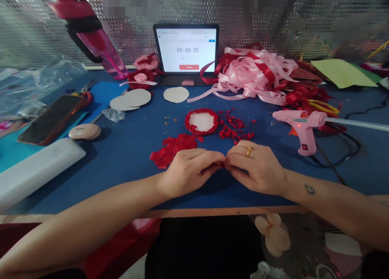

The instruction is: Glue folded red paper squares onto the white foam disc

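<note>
My left hand [194,167] and my right hand [257,165] meet above the front of the blue table, fingertips pinched together. Between them shows a tiny bit of red ribbon [224,164], mostly covered by the fingers. Beside my left hand lies a heap of cut red ribbon pieces [174,147]. Just beyond my hands sits a white disc [202,122] with a rim of small red folded pieces. Several loose folded red pieces [234,127] are scattered at its right, close to my right hand.
A pink glue gun [304,127] with its cord lies at right. Pink and red ribbons [252,74] pile up behind. White discs [176,94] lie near a tablet [187,50] showing a timer. At left are a phone [54,117], a white case [42,169] and a pink bottle [100,40].
</note>
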Demonstrator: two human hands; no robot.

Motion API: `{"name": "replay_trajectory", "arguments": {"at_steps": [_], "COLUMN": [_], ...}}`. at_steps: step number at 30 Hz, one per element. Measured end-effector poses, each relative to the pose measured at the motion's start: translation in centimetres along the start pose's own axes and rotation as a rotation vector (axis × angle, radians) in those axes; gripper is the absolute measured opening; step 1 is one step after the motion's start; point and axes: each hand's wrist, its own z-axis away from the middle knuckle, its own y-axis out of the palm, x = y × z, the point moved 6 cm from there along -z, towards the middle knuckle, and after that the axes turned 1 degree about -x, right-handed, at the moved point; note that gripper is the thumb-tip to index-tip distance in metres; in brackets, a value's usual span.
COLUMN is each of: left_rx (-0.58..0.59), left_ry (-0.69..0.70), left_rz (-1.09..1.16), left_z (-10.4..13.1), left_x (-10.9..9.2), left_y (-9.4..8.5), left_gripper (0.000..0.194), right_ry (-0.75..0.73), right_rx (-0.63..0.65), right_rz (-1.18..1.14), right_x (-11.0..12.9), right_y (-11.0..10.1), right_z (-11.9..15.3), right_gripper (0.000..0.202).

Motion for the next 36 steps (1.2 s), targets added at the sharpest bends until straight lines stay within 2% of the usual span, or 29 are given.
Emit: {"name": "replay_trajectory", "arguments": {"at_steps": [17, 27, 32, 36], "left_rx": [0.076, 0.027, 0.065, 0.093], "left_ry": [-0.101, -0.176, -0.275, -0.253], "left_rz": [0.135, 0.143, 0.18, 0.155], "left_z": [-0.1, -0.1, -0.1, -0.1], "left_x": [0.4, 0.7, 1.3, 1.2], "left_y": [0.5, 0.3, 0.4, 0.5], "left_gripper": [0.021, 0.021, 0.01, 0.003], "right_ry": [0.056, 0.038, 0.053, 0.059], "right_rx": [0.008, -0.043, -0.042, -0.038], "right_rz": [-0.004, 0.075, 0.098, 0.099], "right_x": [-0.2, 0.2, 0.0, 0.0], "right_y": [0.3, 0.2, 0.1, 0.0], "right_z": [0.1, 0.0, 0.2, 0.2], "right_gripper": [0.01, 0.009, 0.009, 0.01]}}
